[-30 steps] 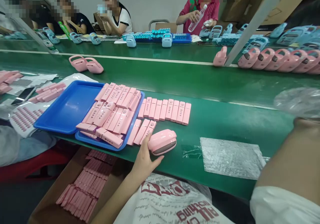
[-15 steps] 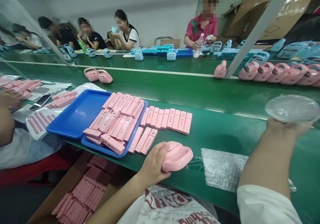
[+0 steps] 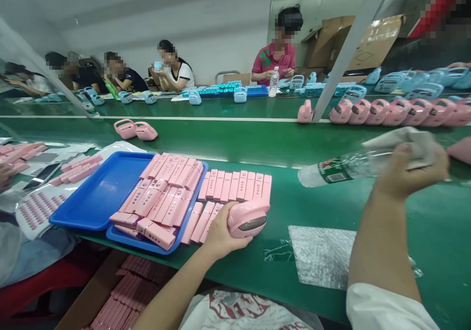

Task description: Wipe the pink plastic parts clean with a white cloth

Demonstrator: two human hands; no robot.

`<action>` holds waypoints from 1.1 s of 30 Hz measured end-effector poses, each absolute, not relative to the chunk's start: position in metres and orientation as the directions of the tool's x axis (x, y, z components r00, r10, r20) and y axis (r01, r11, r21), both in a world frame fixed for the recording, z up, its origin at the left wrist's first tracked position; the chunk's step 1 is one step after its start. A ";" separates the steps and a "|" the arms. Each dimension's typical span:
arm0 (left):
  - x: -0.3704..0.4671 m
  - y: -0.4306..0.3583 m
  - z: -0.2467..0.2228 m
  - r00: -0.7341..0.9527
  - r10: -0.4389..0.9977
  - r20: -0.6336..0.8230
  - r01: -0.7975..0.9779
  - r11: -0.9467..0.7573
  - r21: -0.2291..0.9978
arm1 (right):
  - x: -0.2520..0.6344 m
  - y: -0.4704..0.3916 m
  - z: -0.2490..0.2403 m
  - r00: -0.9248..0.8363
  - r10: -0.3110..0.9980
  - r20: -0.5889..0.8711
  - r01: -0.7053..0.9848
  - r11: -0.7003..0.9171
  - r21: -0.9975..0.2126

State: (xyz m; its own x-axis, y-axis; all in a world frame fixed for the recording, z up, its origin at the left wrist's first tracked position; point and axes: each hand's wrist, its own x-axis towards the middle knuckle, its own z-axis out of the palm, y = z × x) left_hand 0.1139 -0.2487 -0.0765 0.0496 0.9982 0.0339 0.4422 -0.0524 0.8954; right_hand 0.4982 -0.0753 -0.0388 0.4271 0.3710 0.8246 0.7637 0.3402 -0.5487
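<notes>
My left hand [image 3: 222,234] is closed round a pink plastic housing [image 3: 247,211] with a dark oval window facing me, held above the table's front part. Out to the right, my right hand [image 3: 410,175] grips a clear plastic bottle [image 3: 338,168] with a green label. The bottle lies sideways in the air, its base pointing left. A white cloth or paper [image 3: 414,141] is bunched in the same hand; the bottle's neck is hidden there. Beside my left hand stand rows of pink bar-shaped parts [image 3: 231,187].
Pink bars fill one blue tray [image 3: 201,185]; another blue tray [image 3: 99,187] overlaps it. A silvery bubble-wrap sheet [image 3: 320,256] lies before me. Pink housings [image 3: 382,113] line a ledge behind a slanted post [image 3: 346,55]. Several co-workers sit opposite; one is at left.
My right hand has turned the bottle from base-on to sideways, showing its label and the white cloth. The housing in my left hand has turned, so its dark window now shows. The view has shifted.
</notes>
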 end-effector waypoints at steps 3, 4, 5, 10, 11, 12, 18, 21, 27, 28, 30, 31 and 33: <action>0.134 -0.223 -0.056 -0.001 0.999 0.040 0.037 -0.040 0.999 | 0.461 -0.087 -0.033 0.218 0.280 0.935 0.847 0.422 -0.323; 0.142 -0.215 -0.048 0.006 0.997 0.076 -0.110 -0.075 0.991 | 0.448 -0.089 -0.030 0.110 0.336 0.935 0.837 0.477 -0.270; 0.149 -0.207 -0.041 0.014 0.992 0.122 -0.239 -0.115 0.964 | 0.437 -0.091 -0.027 0.038 0.379 0.925 0.820 0.516 -0.245; 0.164 -0.187 -0.032 0.005 0.987 0.161 -0.536 -0.133 0.834 | 0.419 -0.101 -0.015 -0.007 0.437 0.899 0.853 0.472 -0.223; 0.162 -0.187 -0.036 0.019 0.992 0.126 -0.546 -0.095 0.832 | 0.420 -0.104 -0.012 0.032 0.406 0.913 0.886 0.412 -0.214; 0.159 -0.189 -0.040 0.035 0.995 0.094 -0.553 -0.059 0.831 | 0.421 -0.108 -0.010 0.090 0.347 0.934 0.919 0.332 -0.212; 0.151 -0.197 -0.052 0.127 0.987 0.098 -0.587 -0.005 0.809 | 0.405 -0.126 0.004 0.286 0.011 0.958 0.954 0.083 -0.286; 0.154 -0.197 -0.054 0.187 0.975 0.123 -0.577 0.007 0.817 | 0.395 -0.125 0.004 0.166 0.156 0.974 0.975 0.121 -0.186; 0.158 -0.198 -0.056 0.199 0.971 0.132 -0.542 -0.003 0.840 | 0.410 -0.115 -0.001 0.199 0.231 0.952 0.976 0.045 -0.215; 0.158 -0.198 -0.056 0.194 0.971 0.138 -0.532 -0.014 0.847 | 0.415 -0.114 -0.001 0.223 0.221 0.949 0.972 0.025 -0.234; 0.158 -0.197 -0.056 0.182 0.972 0.146 -0.511 -0.033 0.859 | 0.424 -0.113 0.002 0.254 0.196 0.947 0.966 -0.004 -0.258; 0.158 -0.197 -0.056 0.175 0.973 0.149 -0.501 -0.042 0.864 | 0.429 -0.114 0.004 0.256 0.184 0.949 0.966 -0.011 -0.258; 0.158 -0.198 -0.058 0.170 0.974 0.152 -0.480 -0.053 0.876 | 0.434 -0.118 0.009 0.244 0.147 0.959 0.969 -0.012 -0.245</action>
